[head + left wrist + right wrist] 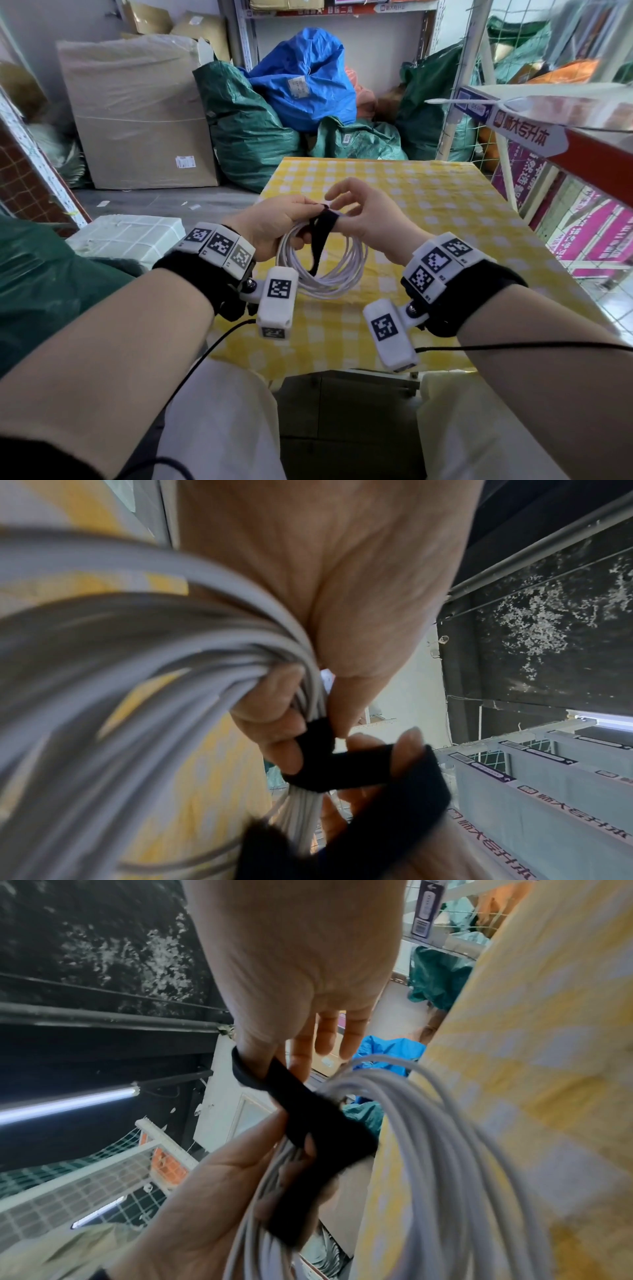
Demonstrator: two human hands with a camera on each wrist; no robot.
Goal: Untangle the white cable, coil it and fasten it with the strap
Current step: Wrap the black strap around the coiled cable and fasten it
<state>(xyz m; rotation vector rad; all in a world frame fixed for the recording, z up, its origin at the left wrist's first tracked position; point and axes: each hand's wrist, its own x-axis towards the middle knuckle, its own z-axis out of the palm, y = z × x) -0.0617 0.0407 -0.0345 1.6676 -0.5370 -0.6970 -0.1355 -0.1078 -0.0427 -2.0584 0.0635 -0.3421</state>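
The cable [322,263] already hangs in a neat coil at the centre of the frame, over the yellow-checked table [445,212], so the untangling and coiling look finished. The left hand [274,222] grips the bunched loops at the top of the coil, and the black strap [322,236] is partly wound round them there. The right hand [366,216] has the strap looped over one finger, the others loosely spread; closing the strap on itself seems the only step left.

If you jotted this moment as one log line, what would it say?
step: strapping | cable: coiled, held above table | left hand: grips coil | right hand: strap looped over thumb | strap: not yet fastened
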